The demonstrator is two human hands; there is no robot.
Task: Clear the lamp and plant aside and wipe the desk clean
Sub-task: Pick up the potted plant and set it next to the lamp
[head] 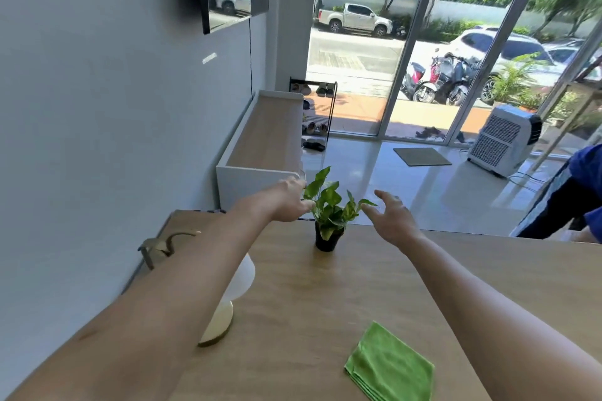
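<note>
Plant (pixel 327 218) stood upright in a small black pot near the desk's (pixel 374 277) far edge, directly ahead of the person and between both outstretched hands. Long axis vertical; leaves spread wider than the pot.

Left hand (pixel 290 202) was at leaf height on the plant's left, fingers loosely curved, fingertips at or touching the outer leaves; contact could not be confirmed. It held nothing. Right hand (pixel 392 216) was at similar height on the plant's right, fingers spread and relaxed, holding nothing, its fingertips just beside the rightmost leaf. Both hands were above the pot, not around it. Left looked slightly nearer the foliage.

Judgement: both hands would need to drop to pot level before closing, otherwise only leaves get gripped.

Lamp (pixel 234 296) sat on the desk at near left, mostly hidden under the left forearm; round base visible. Folded green cloth (pixel 391 365) lay flat on the desk at near right, untouched, well apart from both hands.
</note>
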